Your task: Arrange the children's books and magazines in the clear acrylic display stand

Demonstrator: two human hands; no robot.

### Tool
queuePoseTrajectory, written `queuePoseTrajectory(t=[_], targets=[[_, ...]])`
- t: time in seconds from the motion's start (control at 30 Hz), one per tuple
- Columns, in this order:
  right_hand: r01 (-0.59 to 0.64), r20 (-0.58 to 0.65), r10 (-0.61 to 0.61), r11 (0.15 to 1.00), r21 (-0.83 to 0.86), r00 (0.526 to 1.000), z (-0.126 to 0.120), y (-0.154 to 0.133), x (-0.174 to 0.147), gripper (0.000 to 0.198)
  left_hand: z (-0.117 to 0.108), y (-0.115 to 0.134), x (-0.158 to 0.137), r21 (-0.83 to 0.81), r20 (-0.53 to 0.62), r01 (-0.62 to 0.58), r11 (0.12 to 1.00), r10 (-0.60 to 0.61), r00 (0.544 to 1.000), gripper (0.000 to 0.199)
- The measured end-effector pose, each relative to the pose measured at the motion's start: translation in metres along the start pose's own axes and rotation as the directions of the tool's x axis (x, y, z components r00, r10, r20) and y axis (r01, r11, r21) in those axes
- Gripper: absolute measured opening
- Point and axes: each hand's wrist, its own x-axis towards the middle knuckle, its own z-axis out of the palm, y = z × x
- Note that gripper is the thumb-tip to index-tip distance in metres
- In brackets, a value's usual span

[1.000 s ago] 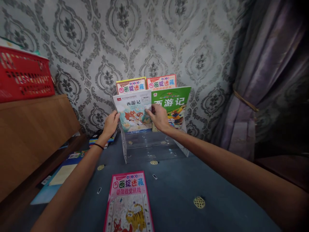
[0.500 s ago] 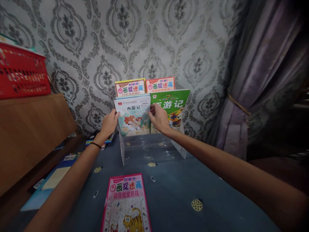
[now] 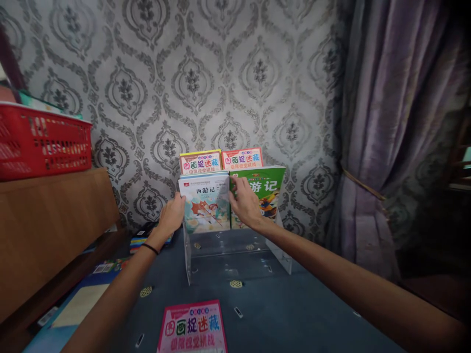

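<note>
A pale storybook (image 3: 206, 211) with a red-cloaked figure on its cover leans upright on a clear acrylic book stand (image 3: 230, 264). Against the book's left edge, my left hand (image 3: 172, 213) is closed, thumb in front. My right hand (image 3: 246, 202) has curled fingers at the right edge of the same book and covers part of a green storybook (image 3: 274, 184). Behind these two, a yellow-edged picture book (image 3: 200, 162) and a red-edged picture book (image 3: 242, 158) stand side by side on a higher level.
A pink picture book (image 3: 193, 328) lies flat on the dark blue tabletop (image 3: 294, 314). Left are a stack of books (image 3: 142, 240), a blue book (image 3: 84, 299) and a wooden cabinet (image 3: 59, 211) bearing a red basket (image 3: 44, 142). A purple curtain (image 3: 375, 137) hangs at right.
The view has tilted up, so everything sits lower in the picture. Both hands remain at the edges of the pale storybook, which keeps its place on the stand.
</note>
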Motion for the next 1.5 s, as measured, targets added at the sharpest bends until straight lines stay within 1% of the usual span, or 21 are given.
queuePoseTrajectory(t=[0.13, 0.23, 0.33, 0.43, 0.53, 0.63, 0.83, 1.07, 1.13, 1.2, 1.27, 1.33, 1.37, 1.43, 1.5], targets=[[0.056, 0.06, -0.052, 0.996, -0.068, 0.997, -0.009, -0.008, 0.013, 0.057, -0.003, 0.004, -0.002, 0.02, -0.002, 0.009, 1.0, -0.009, 1.0, 0.032], [0.097, 0.158, -0.076, 0.987, -0.129, 0.984, -0.013, -0.012, 0.023, 0.058, -0.004, 0.007, -0.003, 0.022, -0.007, 0.016, 1.0, -0.016, 1.0, 0.033], [0.104, 0.274, -0.046, 0.974, -0.2, 0.961, -0.017, -0.018, 0.03, 0.056, -0.006, 0.01, -0.005, 0.018, -0.005, 0.008, 1.0, -0.008, 1.0, 0.034], [0.086, 0.321, -0.002, 0.965, -0.248, 0.947, -0.021, -0.025, 0.034, 0.054, -0.008, 0.012, -0.006, 0.012, -0.002, 0.011, 1.0, -0.011, 1.0, 0.033], [0.09, 0.327, -0.001, 0.962, -0.258, 0.945, -0.024, -0.029, 0.035, 0.05, -0.009, 0.013, -0.006, 0.019, 0.004, 0.021, 1.0, -0.021, 1.0, 0.033], [0.122, 0.325, -0.036, 0.962, -0.246, 0.945, -0.026, -0.028, 0.035, 0.048, -0.01, 0.012, -0.006, 0.049, 0.02, 0.034, 0.998, -0.035, 0.999, 0.033], [0.143, 0.327, -0.067, 0.966, -0.213, 0.943, -0.025, -0.018, 0.036, 0.052, -0.013, 0.008, -0.008, 0.074, 0.033, -0.003, 0.997, 0.0, 0.999, 0.035], [0.139, 0.216, -0.123, 0.988, -0.061, 0.969, -0.021, -0.003, 0.025, 0.056, -0.015, 0.007, -0.007, -0.008, 0.019, 0.021, 1.0, -0.021, 1.0, 0.032], [0.141, 0.17, -0.136, 0.99, -0.019, 0.976, -0.023, 0.0, 0.021, 0.054, -0.012, 0.005, -0.006, -0.065, -0.027, 0.012, 0.998, -0.014, 1.0, 0.031], [0.148, 0.126, -0.149, 0.989, 0.016, 0.981, -0.026, 0.002, 0.016, 0.05, -0.009, 0.003, -0.003, -0.113, -0.138, -0.025, 0.993, 0.009, 0.99, 0.034], [0.156, 0.096, -0.159, 0.987, 0.041, 0.983, -0.029, 0.005, 0.01, 0.047, -0.008, 0.001, 0.0, -0.112, -0.288, -0.08, 0.99, 0.045, 0.957, 0.045], [0.167, 0.096, -0.172, 0.984, 0.057, 0.98, -0.029, 0.008, 0.005, 0.043, -0.009, 0.003, 0.005, -0.049, -0.405, -0.149, 0.988, 0.117, 0.907, 0.054], [0.175, 0.106, -0.181, 0.983, 0.063, 0.978, -0.028, 0.01, 0.002, 0.041, -0.01, 0.004, 0.007, -0.001, -0.433, -0.19, 0.982, 0.171, 0.885, 0.055], [0.198, 0.133, -0.206, 0.978, 0.07, 0.97, -0.025, 0.013, -0.005, 0.039, -0.013, 0.008, 0.011, 0.096, -0.43, -0.267, 0.959, 0.282, 0.858, 0.053], [0.219, 0.158, -0.228, 0.973, 0.073, 0.961, -0.019, 0.016, -0.01, 0.039, -0.016, 0.013, 0.016, 0.167, -0.378, -0.309, 0.936, 0.35, 0.857, 0.051]])
